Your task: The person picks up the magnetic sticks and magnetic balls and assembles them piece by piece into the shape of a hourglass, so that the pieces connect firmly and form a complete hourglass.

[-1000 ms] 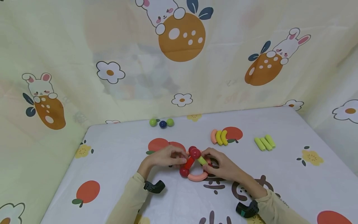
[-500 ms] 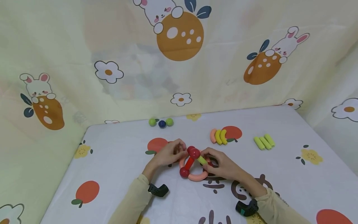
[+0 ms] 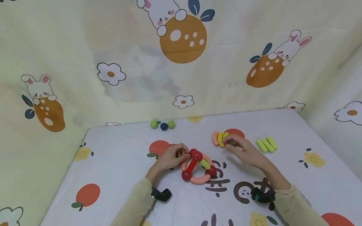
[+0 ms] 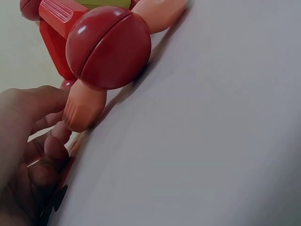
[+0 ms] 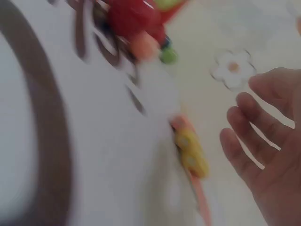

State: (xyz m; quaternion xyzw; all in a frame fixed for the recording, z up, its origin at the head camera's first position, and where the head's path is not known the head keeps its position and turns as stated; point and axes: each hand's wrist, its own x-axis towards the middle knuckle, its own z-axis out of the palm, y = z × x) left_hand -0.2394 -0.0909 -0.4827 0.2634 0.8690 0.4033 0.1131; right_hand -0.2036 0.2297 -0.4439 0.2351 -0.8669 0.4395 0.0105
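Red balls joined by coloured sticks form a frame of what look like magnetic building pieces. In the head view its top red ball (image 3: 197, 156) sits above a ring of salmon curved sticks (image 3: 200, 180). A straight red stick (image 3: 191, 165) and a light green stick (image 3: 205, 164) slope down from it. My left hand (image 3: 173, 156) pinches a salmon curved stick (image 4: 85, 107) at the ring's left side, thumb and fingertips at it beside a red ball (image 4: 110, 47). My right hand (image 3: 244, 150) holds nothing, fingers loosely bent right by the yellow curved sticks (image 3: 220, 139).
A spare salmon curved stick (image 3: 215, 138) lies against the yellow ones. Several light green straight sticks (image 3: 266, 145) are grouped at the right. Toward the table's back edge sit two green balls (image 3: 154, 124) and a dark blue ball (image 3: 164, 126). A patterned curtain (image 3: 135, 106) hangs behind.
My right hand has let go of the green stick area and moved back and right to the yellow sticks. My left hand shifted from the red stick to the ring's far left side.
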